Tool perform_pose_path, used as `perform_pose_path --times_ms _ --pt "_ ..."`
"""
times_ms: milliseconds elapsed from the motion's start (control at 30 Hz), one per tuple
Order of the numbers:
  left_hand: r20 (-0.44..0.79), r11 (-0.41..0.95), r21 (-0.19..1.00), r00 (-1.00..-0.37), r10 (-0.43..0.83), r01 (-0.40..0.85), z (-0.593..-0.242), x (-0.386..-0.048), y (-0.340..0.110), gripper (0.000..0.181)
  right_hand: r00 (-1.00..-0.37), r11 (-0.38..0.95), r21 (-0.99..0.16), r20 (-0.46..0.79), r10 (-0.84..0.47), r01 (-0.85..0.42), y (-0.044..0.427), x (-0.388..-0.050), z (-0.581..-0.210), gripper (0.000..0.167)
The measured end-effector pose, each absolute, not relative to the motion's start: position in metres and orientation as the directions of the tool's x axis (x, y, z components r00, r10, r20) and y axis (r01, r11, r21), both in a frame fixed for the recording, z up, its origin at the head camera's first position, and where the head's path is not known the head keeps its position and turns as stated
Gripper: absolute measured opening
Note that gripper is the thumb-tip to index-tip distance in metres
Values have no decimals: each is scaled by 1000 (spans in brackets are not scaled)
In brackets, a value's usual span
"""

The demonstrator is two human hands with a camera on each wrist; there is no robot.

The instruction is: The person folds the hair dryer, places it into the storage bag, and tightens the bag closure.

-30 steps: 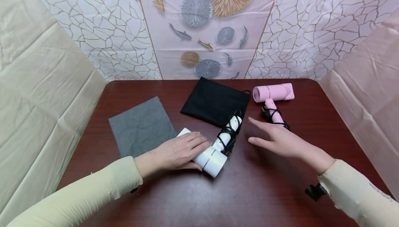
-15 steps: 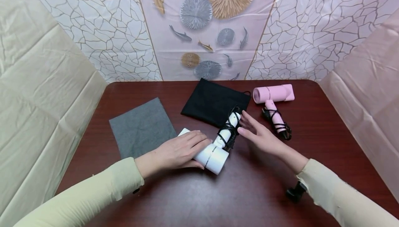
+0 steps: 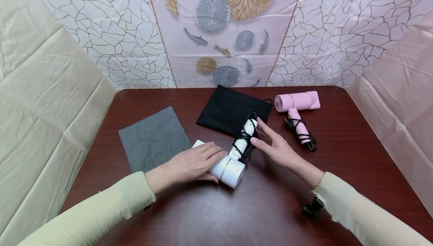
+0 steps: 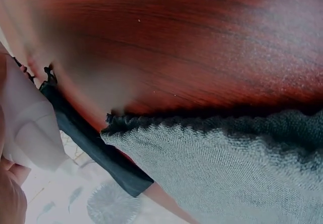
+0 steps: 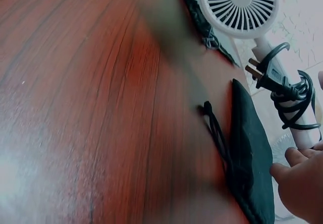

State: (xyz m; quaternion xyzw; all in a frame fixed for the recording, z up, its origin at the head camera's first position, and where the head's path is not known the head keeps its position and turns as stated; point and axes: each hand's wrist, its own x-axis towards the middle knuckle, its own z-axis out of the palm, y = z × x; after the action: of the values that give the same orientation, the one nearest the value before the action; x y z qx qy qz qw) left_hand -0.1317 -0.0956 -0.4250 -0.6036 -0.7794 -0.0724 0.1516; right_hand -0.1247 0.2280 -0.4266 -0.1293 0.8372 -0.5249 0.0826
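In the head view a white hair dryer is held by its barrel in my left hand, the fingers over the top and the thumb on the near side. Its handle slants up to the right, wrapped in a black cord. My right hand is beside the handle's end, fingers extended. In the right wrist view the fingertips of that hand are at the handle's tip, and the cord's plug shows. A black drawstring pouch lies behind the handle.
A grey cloth lies flat on the dark red table, left of the dryer. At the back right rests a pink hair dryer with its cord wound round the handle. Fabric walls enclose the table's sides and back.
My right hand has moved left, from near the pink hair dryer to the white hair dryer's handle. The white dryer's handle has swung slightly left. My left hand has stayed nearly still.
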Motion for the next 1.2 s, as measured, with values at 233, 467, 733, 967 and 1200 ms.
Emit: perform_pose_path --times_ms 233,467,733,967,1200 --pt "301 289 -182 -226 926 940 -422 -125 -94 88 -953 401 -905 12 -302 -139 218 -128 -426 76" --pt "250 316 -180 -267 930 931 -414 -121 -88 82 -958 392 -908 36 -285 -150 212 -130 -426 76" --pt "313 281 -235 -201 928 930 -418 -123 -87 74 -956 404 -897 65 -286 -182 203 -132 -424 74" --pt "403 239 -323 -96 910 916 -422 -128 -89 74 -951 468 -852 103 -291 -236 195 -136 -423 80" --pt "391 216 -401 -47 919 890 -418 -131 -93 72 -947 494 -832 107 -302 -252 185 -140 -423 85"
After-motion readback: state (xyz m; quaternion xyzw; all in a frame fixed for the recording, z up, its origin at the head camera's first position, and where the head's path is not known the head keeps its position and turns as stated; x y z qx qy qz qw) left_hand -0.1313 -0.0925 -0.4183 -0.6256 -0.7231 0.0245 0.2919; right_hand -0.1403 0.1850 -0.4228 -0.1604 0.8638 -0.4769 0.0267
